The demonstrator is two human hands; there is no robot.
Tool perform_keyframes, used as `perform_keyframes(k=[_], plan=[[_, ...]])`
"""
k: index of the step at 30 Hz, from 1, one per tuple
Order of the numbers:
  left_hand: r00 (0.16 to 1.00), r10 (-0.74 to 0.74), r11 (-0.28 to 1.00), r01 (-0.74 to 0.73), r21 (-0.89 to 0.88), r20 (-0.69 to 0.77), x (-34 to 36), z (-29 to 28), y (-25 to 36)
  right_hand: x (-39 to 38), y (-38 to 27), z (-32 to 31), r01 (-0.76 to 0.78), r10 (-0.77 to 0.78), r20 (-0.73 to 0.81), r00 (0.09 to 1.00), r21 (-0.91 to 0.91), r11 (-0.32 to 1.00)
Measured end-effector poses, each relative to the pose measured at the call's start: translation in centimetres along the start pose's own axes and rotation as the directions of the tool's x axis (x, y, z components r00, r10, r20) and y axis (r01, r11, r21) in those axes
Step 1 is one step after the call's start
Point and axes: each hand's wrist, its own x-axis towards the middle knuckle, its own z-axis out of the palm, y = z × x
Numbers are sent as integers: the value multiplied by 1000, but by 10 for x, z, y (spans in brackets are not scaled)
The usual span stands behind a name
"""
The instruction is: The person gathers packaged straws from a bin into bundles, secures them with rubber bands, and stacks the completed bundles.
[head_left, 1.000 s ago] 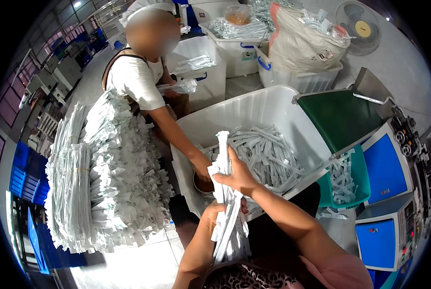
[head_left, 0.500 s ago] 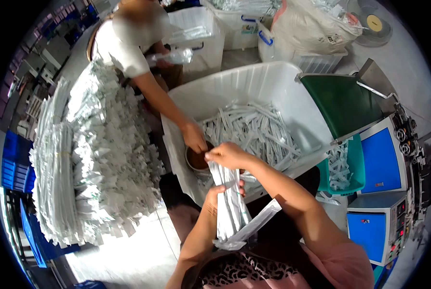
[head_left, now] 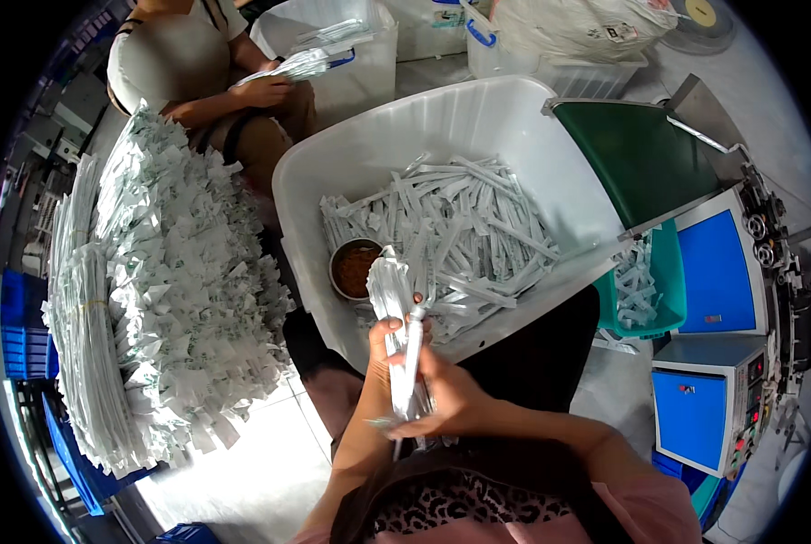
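Observation:
My left hand [head_left: 384, 343] is closed round a bundle of long, narrow white plastic packets [head_left: 389, 288], held upright in front of my lap. My right hand [head_left: 455, 397] is wrapped about the bundle's lower part and a single packet [head_left: 413, 354] lying along its near side. Some of the right fingers are smeared by motion or hidden behind the packets. Just beyond the bundle's top end, a round metal bowl [head_left: 335, 283] of reddish-brown contents sits inside a big white tub [head_left: 298, 195]. Many loose white packets [head_left: 464, 227] cover the tub's bottom.
To the left stands a tall stack of bundled white packets [head_left: 188, 272]. A co-worker [head_left: 233, 100] sits at the far left, holding packets. A green conveyor belt [head_left: 605, 163] slopes to the tub from the right, above a teal basket [head_left: 673, 299] and blue-fronted machine [head_left: 714, 272].
The co-worker's hand has left the bowl and drawn back. My right hand has moved from the bundle's top to its lower part. The view has shifted slightly.

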Motion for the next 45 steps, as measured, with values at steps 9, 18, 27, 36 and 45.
perform_keyframes(k=[9,18,27,36,45], plan=[[902,344,855,-187,483,-260,6,27,29,47,-20,18,176,-155,-86,984,386,906],[843,337,619,137,773,-420,-9,49,24,57,7,-1,-51,-22,-142,990,-495,868],[990,-126,907,141,398,-65,12,40,9,131,-25,-82,323,-488,-79,869,-658,680],[976,-216,933,216,287,-34,-4,18,4,140,42,-49,136,-123,151,981,-73,988],[837,88,940,110,324,-540,-22,11,17,183,91,-3,-128,57,286,957,234,964]])
